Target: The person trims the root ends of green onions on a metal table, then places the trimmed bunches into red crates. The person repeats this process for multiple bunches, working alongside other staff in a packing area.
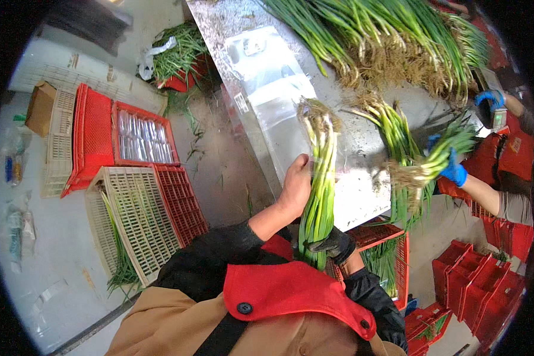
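In front of me a bunch of green onions point(322, 187) is held with its roots pointing away and its leaves towards my chest. Clear plastic film point(340, 153) surrounds the root end. My bare left hand point(297, 184) grips the bunch's left side, thumb on top, its other fingers hidden behind the stalks. Lower down, my right hand point(333, 245) in a dark glove clasps the leafy end. Beneath the roots, a stack of clear plastic bags point(273, 84) lies along the left edge of the metal table point(369, 196).
A pile of green onions point(396, 53) covers the table's far side. On the right, a co-worker's blue-gloved hand point(455, 169) holds another bunch point(427, 164). Red crates point(476, 285) stand at lower right. Cream crates point(142, 222) and a red crate of packets point(144, 138) are at left.
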A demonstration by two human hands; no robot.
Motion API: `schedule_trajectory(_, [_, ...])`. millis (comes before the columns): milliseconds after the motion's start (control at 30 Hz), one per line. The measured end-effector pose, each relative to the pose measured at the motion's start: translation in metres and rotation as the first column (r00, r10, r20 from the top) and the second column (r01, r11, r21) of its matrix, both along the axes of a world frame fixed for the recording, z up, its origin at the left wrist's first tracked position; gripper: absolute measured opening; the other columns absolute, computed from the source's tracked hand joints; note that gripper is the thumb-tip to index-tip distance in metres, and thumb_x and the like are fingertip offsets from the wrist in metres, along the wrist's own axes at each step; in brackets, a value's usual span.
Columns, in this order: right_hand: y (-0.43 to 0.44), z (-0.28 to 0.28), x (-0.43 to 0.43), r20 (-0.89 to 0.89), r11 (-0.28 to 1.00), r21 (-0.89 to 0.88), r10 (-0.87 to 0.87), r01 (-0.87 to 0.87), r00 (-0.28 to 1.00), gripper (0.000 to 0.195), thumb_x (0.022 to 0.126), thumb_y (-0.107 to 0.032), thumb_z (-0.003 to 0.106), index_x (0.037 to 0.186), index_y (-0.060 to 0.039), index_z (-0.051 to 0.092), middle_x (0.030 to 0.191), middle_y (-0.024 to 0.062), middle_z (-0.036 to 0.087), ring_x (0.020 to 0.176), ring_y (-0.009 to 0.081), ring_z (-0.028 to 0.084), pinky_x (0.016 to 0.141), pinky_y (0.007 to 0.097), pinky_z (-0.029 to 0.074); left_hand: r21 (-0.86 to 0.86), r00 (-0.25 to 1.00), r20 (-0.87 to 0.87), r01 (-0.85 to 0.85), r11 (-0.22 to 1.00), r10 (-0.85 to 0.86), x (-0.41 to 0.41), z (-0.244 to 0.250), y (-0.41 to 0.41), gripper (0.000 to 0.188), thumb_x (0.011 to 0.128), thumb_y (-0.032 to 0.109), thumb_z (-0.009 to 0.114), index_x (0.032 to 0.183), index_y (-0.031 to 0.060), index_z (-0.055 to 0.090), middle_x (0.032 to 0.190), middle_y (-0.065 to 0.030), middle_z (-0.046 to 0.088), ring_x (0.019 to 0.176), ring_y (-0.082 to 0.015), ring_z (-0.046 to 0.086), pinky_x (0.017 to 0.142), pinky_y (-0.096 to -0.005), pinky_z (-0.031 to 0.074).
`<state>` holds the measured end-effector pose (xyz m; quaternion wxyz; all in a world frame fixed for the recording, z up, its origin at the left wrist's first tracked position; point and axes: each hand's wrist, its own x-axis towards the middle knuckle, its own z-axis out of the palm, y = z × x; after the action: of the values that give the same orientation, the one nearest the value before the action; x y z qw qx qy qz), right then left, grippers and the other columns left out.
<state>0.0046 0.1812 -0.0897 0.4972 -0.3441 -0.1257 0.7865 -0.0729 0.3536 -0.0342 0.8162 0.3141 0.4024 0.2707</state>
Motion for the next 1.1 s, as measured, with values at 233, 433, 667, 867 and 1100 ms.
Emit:
schedule_trajectory(233, [-0.018, 0.07, 0.035, -0.015, 0.976, -0.178, -0.13, 0.125, 0.991, 0.053, 0.073, 0.006, 0.07, 0.123, 0.0, 0.054, 0.101, 0.0132, 0.067, 0.089, 0.0263, 0.067, 0.08, 0.0396, 0.056, 0.851, 0.845, -0.508, 0.523, -0.055, 0.17, -0.031, 0.083, -0.032, 0.009, 0.09, 0.008, 0.051, 0.093, 0.0004, 0.048, 0.086, -0.0181, 0.052, 0.076, -0.0414, 0.054, 0.067, -0.0486, 0.046])
schedule_trajectory(433, [-0.056, 0.089, 0.029, 0.196, 0.998, -0.017, 0.055, -0.053, 0.979, 0.056, 0.07, 0.002, 0.075, 0.123, -0.0002, 0.056, 0.106, 0.0081, 0.066, 0.092, 0.0189, 0.065, 0.083, 0.0324, 0.054, 0.852, 0.828, -0.487, 0.521, -0.061, 0.277, -0.016, 0.121, -0.052, 0.017, 0.078, 0.003, 0.055, 0.092, 0.0005, 0.046, 0.082, -0.0157, 0.05, 0.075, -0.0347, 0.057, 0.063, -0.0424, 0.048])
schedule_trajectory(667, [-0.141, 0.147, 0.044, 0.268, 0.985, 0.058, -0.173, 0.163, 0.948, 0.05, 0.07, -0.002, 0.075, 0.117, -0.0014, 0.058, 0.105, 0.0097, 0.067, 0.09, 0.0195, 0.066, 0.082, 0.0339, 0.054, 0.903, 0.921, -0.371, 0.329, -0.277, -0.117, -0.018, 0.145, -0.144, 0.014, 0.068, -0.003, 0.053, 0.082, 0.0008, 0.052, 0.077, -0.0146, 0.054, 0.068, -0.0342, 0.055, 0.059, -0.0409, 0.046])
schedule_trajectory(867, [-0.247, 0.179, 0.048, 0.271, 0.882, 0.053, -0.463, 0.468, 0.844, 0.044, 0.079, -0.009, 0.072, 0.12, -0.0014, 0.057, 0.107, 0.0119, 0.067, 0.089, 0.0198, 0.067, 0.082, 0.0335, 0.054, 0.915, 0.645, -0.39, 0.189, -0.357, -0.658, 0.011, 0.15, -0.253, 0.01, 0.075, 0.001, 0.054, 0.085, 0.0011, 0.052, 0.08, -0.015, 0.053, 0.076, -0.0348, 0.055, 0.067, -0.0441, 0.045])
schedule_trajectory(1100, [-0.362, 0.2, 0.067, 0.218, 0.613, 0.01, -0.772, 0.79, 0.597, 0.042, 0.082, -0.012, 0.07, 0.12, -0.001, 0.057, 0.107, 0.0122, 0.067, 0.089, 0.0198, 0.067, 0.081, 0.0332, 0.054, 0.915, 0.55, -0.311, 0.394, -0.088, -0.775, 0.075, 0.125, -0.327, 0.005, 0.083, 0.0, 0.054, 0.087, -0.0005, 0.054, 0.08, -0.0165, 0.057, 0.076, -0.0373, 0.057, 0.067, -0.0398, 0.048])
